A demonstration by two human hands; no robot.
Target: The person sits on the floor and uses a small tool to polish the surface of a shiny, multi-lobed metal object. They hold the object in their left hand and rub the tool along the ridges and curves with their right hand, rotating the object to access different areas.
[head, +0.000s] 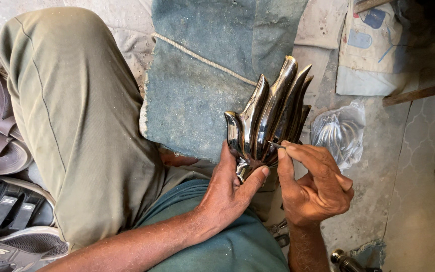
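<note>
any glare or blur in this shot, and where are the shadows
Head view: bright streaks of glare run along the polished metal bird figure, which mirrors its surroundings; soft daylight, with faint shadow under the left hand and right hand; the centre is sharp, and the sandals at the left edge look slightly stretched.

Single head view, steeply downward, close over lap and floor.

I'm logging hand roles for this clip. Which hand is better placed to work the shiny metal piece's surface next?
Probably the right hand: it pinches a thin tool whose tip already touches the polished metal bird-shaped piece. The left hand grips the piece's base, steadying it.
</note>
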